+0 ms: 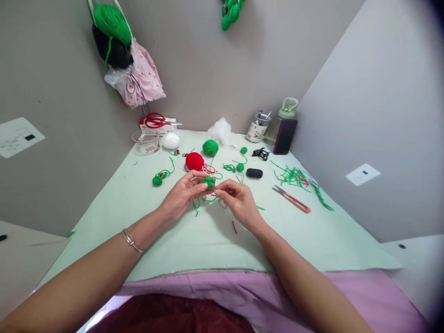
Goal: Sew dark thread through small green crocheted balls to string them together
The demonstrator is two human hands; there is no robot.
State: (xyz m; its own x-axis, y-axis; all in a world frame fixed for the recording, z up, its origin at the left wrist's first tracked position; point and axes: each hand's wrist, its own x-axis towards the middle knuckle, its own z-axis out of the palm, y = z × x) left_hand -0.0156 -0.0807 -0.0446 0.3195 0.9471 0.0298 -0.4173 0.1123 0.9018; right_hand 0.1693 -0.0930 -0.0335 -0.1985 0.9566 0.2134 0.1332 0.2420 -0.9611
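My left hand (180,195) is closed around a small green crocheted piece (208,181), with thumb and fingers on its sides. Green yarn tails (197,203) hang below it toward the table. At the piece's right edge, my right hand (237,201) is pinched shut. What sits between those fingertips is too small to make out; a thin dark strand loops beneath them. Just behind my left fingers lies a red yarn ball (194,162), and beyond it a green yarn ball (210,148).
Orange-handled thread snips (292,199) lie at right, near green yarn scraps (294,177). Small green crocheted pieces (157,180) are at left. A black case (254,173), white stuffing (221,131), a pen cup (258,129), a phone (285,137) and a bottle (274,127) stand farther back.
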